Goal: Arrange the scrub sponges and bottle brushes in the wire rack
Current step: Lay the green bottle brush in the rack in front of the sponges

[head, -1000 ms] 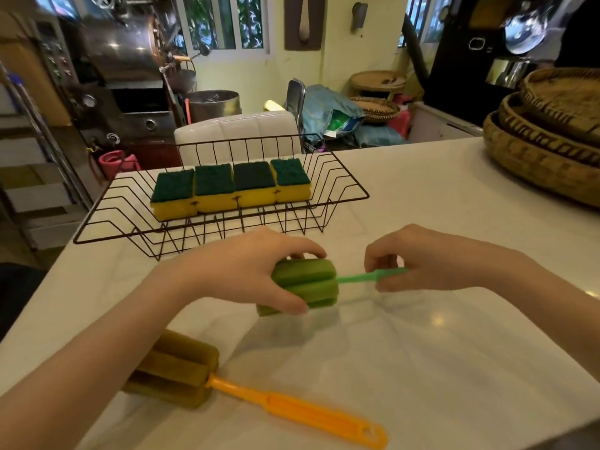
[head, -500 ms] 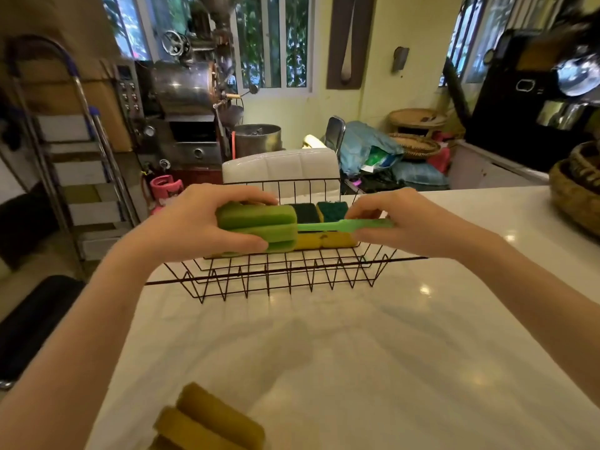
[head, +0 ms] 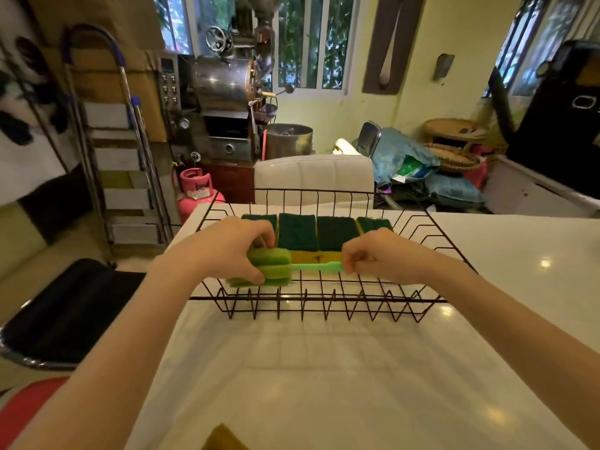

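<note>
A: Change since half a second ago: the green bottle brush [head: 293, 267] has been brought lower, inside the wire rack [head: 324, 300], in front of the sponge row.

B: Surface and room?

A: A white glossy countertop [head: 357, 368] is noted, with lamp reflections. The rack is set at its far edge. Beyond it a white chair back [head: 313, 177], a pink gas cylinder [head: 196, 190], a metal roasting machine [head: 224, 102], a stepladder [head: 120, 157] and woven baskets [head: 454, 144] are seen.

B: Rack contents?

A: Four scrub sponges [head: 316, 233], green pads up, are lined along the rack's far side, touching one another.

B: Grips?

A: The left hand [head: 233, 248] is clamped around the brush's foam head; the handle end is pinched by the right hand [head: 376, 254]. The brush is held level, parallel to the near rim. Contact with the rack floor cannot be told.

B: Anything else?

A: An olive foam piece [head: 224, 438] is cut off at the countertop's near edge.
</note>
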The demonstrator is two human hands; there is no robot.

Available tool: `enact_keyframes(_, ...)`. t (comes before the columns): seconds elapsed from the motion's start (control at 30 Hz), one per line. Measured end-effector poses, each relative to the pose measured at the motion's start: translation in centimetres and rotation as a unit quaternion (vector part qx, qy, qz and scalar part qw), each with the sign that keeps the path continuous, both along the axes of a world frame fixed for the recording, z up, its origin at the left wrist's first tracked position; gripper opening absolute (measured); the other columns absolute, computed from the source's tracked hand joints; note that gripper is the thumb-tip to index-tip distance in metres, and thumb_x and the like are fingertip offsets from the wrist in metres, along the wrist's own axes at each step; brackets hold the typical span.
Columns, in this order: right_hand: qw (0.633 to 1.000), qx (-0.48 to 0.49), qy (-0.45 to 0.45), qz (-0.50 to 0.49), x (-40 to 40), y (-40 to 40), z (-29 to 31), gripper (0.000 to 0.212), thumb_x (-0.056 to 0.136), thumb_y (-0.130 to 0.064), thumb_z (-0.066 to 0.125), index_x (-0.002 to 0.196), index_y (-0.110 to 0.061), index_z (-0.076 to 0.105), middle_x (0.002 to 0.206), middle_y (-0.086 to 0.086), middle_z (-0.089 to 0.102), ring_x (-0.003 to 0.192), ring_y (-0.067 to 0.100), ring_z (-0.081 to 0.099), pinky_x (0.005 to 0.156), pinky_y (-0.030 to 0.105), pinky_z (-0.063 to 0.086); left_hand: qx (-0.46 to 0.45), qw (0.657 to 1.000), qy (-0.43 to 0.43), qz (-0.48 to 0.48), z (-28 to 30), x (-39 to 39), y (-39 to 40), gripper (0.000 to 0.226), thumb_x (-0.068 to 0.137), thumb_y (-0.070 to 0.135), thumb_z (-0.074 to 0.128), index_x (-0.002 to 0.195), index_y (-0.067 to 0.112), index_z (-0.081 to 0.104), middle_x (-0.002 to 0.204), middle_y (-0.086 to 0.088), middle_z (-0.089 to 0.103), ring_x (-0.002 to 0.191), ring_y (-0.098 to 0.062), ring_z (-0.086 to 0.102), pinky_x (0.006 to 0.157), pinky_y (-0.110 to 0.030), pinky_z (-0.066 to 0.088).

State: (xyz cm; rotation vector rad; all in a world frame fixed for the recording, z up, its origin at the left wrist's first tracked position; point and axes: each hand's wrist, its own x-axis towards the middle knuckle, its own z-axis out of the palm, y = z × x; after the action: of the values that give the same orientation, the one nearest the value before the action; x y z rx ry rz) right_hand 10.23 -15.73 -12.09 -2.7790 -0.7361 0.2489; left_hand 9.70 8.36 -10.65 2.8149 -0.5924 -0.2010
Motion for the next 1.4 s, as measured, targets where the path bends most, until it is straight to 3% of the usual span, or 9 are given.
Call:
enact_keyframes(0.13,0.999,-0.031,0.041,-0.005,0.5,1.2,-0.4,0.019,0.09,-0.013,0.049,0.095,-0.017,0.067,0.093,-0.002,0.062,0.089,0.016,0.059,0.082,0.023,0.044,0.049,0.999,-0.004,0.004,-0.8,0.3,-0.1,0.04,0.07,0.024,0.072,0.099,0.026,0.045,0.1,0.006,0.047,0.09,-0.015,0.045,0.073,-0.029,0.038)
enact_keyframes(0.33,0.994,-0.051,0.091,-0.013,0.4,2.1,-1.2,0.024,0.093,-0.017,0.043,0.108,-0.019,0.061,0.117,0.002,0.062,0.096,0.013,0.052,0.085,0.024,0.039,0.078,0.997,-0.013,0.008,-1.5,0.7,0.2,0.039,0.073,0.023,0.07,0.107,0.025,0.051,0.096,0.004,0.047,0.088,-0.014,0.042,0.073,-0.028,0.037)
enact_keyframes(0.5,0.994,-0.045,0.099,-0.024,0.2,2.4,-1.3,0.025,0.094,-0.02,0.042,0.112,-0.016,0.059,0.117,0.005,0.061,0.097,0.017,0.053,0.082,0.025,0.039,0.086,0.996,-0.015,0.014,-1.6,1.0,0.2,0.033,0.078,0.019,0.064,0.11,0.025,0.056,0.098,0.003,0.044,0.092,-0.014,0.042,0.079,-0.026,0.039)
enact_keyframes(0.73,0.996,-0.028,0.08,-0.035,-0.4,2.4,-1.0,0.03,0.093,-0.02,0.041,0.118,-0.016,0.056,0.126,0.005,0.052,0.112,0.021,0.048,0.088,0.024,0.034,0.092,0.995,-0.028,0.04,-1.5,0.9,0.1,0.032,0.082,0.022,0.06,0.113,0.025,0.057,0.116,-0.006,0.056,0.102,-0.022,0.051,0.086,-0.032,0.044)
enact_keyframes(0.9,0.994,-0.007,0.1,-0.038,-0.7,2.2,-0.7,0.032,0.094,-0.025,0.039,0.121,-0.017,0.053,0.125,0.005,0.056,0.107,0.018,0.05,0.087,0.025,0.035,0.091,0.995,0.001,0.04,-1.3,0.6,0.2,0.036,0.084,0.032,0.055,0.119,0.025,0.053,0.12,-0.006,0.054,0.107,-0.021,0.048,0.087,-0.031,0.041)
enact_keyframes(1.03,0.994,0.035,0.092,-0.04,-1.3,1.8,-0.1,0.032,0.095,-0.025,0.039,0.124,-0.019,0.052,0.126,0.003,0.056,0.111,0.018,0.05,0.093,0.028,0.039,0.1,0.994,0.017,0.037,-0.8,0.0,0.3,0.039,0.084,0.034,0.055,0.122,0.026,0.049,0.123,-0.007,0.053,0.11,-0.022,0.047,0.091,-0.035,0.041)
enact_keyframes(1.17,0.994,0.102,0.033,-0.019,-3.0,1.8,0.9,0.032,0.094,-0.023,0.04,0.126,-0.025,0.047,0.116,-0.007,0.053,0.1,0.008,0.048,0.077,0.012,0.037,0.104,0.993,0.043,0.03,0.6,-1.5,0.2,0.049,0.085,0.037,0.053,0.13,0.028,0.039,0.131,-0.005,0.049,0.117,-0.022,0.045,0.096,-0.037,0.04)
enact_keyframes(1.3,0.984,0.179,-0.005,-0.002,-5.9,2.2,1.2,0.043,0.091,-0.026,0.048,0.132,-0.034,0.035,0.122,-0.017,0.045,0.112,0.003,0.046,0.093,0.022,0.039,0.035,0.999,0.026,-0.008,2.6,-4.5,-0.3,0.054,0.083,0.044,0.053,0.133,0.036,0.033,0.137,0.003,0.045,0.119,-0.015,0.042,0.094,-0.03,0.035)
enact_keyframes(1.4,0.977,0.209,-0.039,0.026,-8.3,2.4,1.2,0.047,0.089,-0.03,0.05,0.131,-0.039,0.032,0.127,-0.018,0.047,0.116,-0.001,0.044,0.096,0.023,0.039,-0.017,0.999,0.001,-0.045,3.2,-7.1,-0.8,0.057,0.082,0.046,0.052,0.134,0.041,0.028,0.137,0.012,0.043,0.114,-0.005,0.04,0.089,-0.023,0.032)
